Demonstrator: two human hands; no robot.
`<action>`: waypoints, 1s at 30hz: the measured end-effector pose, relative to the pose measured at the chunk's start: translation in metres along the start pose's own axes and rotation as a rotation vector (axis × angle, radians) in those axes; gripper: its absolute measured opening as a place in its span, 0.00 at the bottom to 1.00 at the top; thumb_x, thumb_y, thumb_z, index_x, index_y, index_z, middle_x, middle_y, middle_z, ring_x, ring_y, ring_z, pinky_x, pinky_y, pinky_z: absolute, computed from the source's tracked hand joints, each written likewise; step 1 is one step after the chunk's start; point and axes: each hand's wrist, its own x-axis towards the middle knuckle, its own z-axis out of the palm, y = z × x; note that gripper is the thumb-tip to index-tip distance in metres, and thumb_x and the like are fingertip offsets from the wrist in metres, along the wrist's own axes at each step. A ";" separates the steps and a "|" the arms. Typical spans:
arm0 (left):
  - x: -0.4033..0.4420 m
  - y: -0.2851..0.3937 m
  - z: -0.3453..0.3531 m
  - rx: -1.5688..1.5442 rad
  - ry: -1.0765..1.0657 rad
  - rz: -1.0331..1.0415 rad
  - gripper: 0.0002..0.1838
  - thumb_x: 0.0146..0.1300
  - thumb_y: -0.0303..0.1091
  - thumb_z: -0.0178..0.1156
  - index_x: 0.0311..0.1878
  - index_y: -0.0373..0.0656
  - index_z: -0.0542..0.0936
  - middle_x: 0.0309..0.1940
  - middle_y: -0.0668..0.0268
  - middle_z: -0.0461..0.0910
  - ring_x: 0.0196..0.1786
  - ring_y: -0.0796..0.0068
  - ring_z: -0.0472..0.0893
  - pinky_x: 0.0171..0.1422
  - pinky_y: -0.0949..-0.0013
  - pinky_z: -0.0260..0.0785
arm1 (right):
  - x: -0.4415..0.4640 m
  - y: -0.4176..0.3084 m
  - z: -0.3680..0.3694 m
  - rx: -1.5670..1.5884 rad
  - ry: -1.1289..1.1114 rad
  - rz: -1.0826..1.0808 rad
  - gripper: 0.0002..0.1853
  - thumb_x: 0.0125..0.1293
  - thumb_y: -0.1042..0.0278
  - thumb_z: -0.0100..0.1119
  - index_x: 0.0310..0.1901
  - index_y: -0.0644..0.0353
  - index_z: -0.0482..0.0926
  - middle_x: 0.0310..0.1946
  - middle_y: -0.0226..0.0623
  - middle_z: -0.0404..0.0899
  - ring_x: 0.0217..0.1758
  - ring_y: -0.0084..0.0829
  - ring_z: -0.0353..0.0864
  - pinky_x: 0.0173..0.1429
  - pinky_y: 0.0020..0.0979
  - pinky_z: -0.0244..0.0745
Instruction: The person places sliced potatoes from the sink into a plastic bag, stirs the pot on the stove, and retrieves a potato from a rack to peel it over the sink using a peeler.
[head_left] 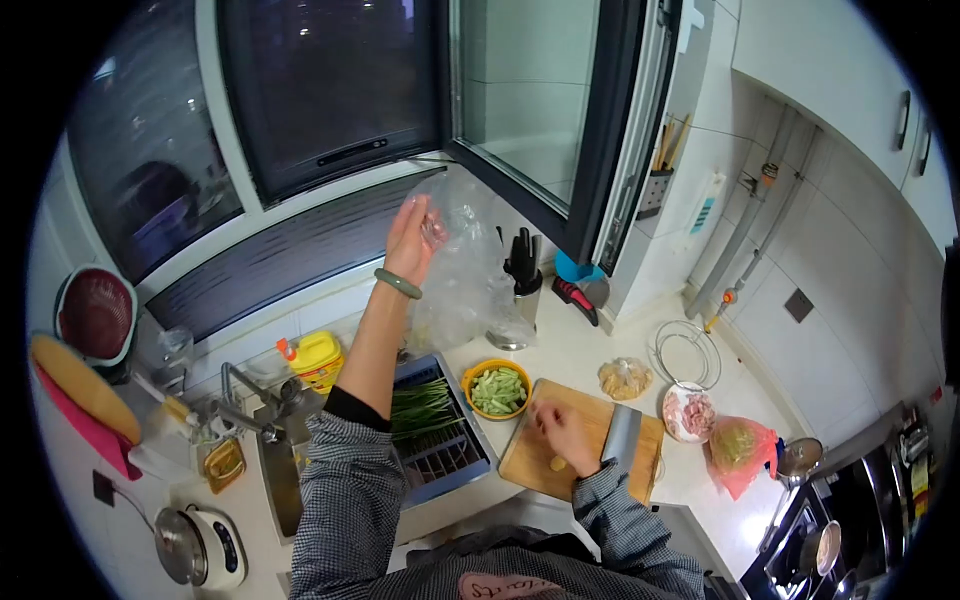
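Note:
My left hand [412, 240] is raised near the window, its fingers closed on a clear plastic bag [465, 255] that hangs down toward the counter. My right hand [564, 432] is over the wooden cutting board [525, 465] with its fingers curled together; whether anything is in them is hidden. A small round yellowish piece [558, 463] lies on the board just below that hand. To its right, a broad-bladed cleaver [622, 437] rests across the board. An orange bowl of chopped green vegetable [497, 391] stands left of the board's far edge.
Green stalks [425, 408] lie in a blue-rimmed rack [480, 466] beside the sink [278, 490]. A knife block [525, 300] stands below the open window sash [560, 120]. On the right are a plate of cut meat [688, 413], a red bag [742, 455] and the stove [800, 540].

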 end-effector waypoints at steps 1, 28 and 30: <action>-0.012 0.021 0.008 0.011 0.010 0.014 0.06 0.73 0.38 0.51 0.45 0.47 0.72 0.27 0.75 0.68 0.29 0.83 0.68 0.33 0.77 0.65 | 0.012 -0.015 -0.004 0.259 0.075 0.043 0.17 0.73 0.57 0.49 0.45 0.63 0.79 0.24 0.35 0.77 0.24 0.28 0.76 0.34 0.28 0.73; -0.356 0.088 -0.361 0.468 -0.081 -0.787 0.21 0.73 0.44 0.53 0.60 0.41 0.75 0.53 0.68 0.78 0.57 0.79 0.75 0.60 0.75 0.67 | -0.089 -0.192 0.109 0.881 0.151 0.370 0.27 0.64 0.65 0.54 0.62 0.71 0.67 0.25 0.28 0.70 0.27 0.20 0.73 0.29 0.21 0.72; -0.385 0.067 -0.452 0.880 -0.065 -0.885 0.22 0.69 0.46 0.57 0.59 0.42 0.76 0.55 0.64 0.78 0.57 0.72 0.76 0.62 0.70 0.68 | -0.095 -0.199 0.126 0.791 0.155 0.325 0.30 0.63 0.62 0.56 0.63 0.73 0.65 0.24 0.29 0.69 0.24 0.20 0.72 0.28 0.21 0.72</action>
